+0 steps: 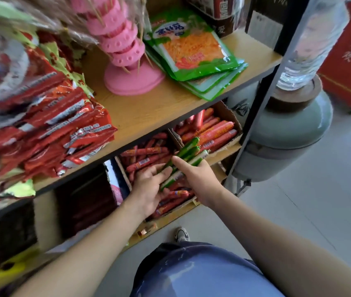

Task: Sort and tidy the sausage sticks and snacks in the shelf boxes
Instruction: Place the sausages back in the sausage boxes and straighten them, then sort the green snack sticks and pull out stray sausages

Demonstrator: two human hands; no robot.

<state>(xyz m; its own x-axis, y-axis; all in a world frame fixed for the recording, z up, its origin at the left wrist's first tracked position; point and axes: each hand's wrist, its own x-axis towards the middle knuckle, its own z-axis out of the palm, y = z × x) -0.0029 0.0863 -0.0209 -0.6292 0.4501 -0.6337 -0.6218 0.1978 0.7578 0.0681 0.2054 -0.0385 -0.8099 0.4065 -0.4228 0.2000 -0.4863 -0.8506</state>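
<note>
The right hand (200, 179) grips a small bundle of green sausage sticks (188, 150). Its fingers are curled round them from below and its index finger (180, 162) lies straight along the top. The sticks are slim and glossy green, each with a pale stripe down its length, and they fan out slightly at their far ends. The print on them is too blurred to read.

The bundle is tilted above the near cardboard box (124, 173) on the lower shelf, which is full of thin red sausage sticks (146, 156) lying loosely in several directions. The left hand (149, 185) rests palm down on these. Its fingers are straight and spread apart, and the fingertips seem to touch the green bundle. Just beside it, the neighbouring box (230, 116) holds thicker orange-red sausages (215, 129).
</note>
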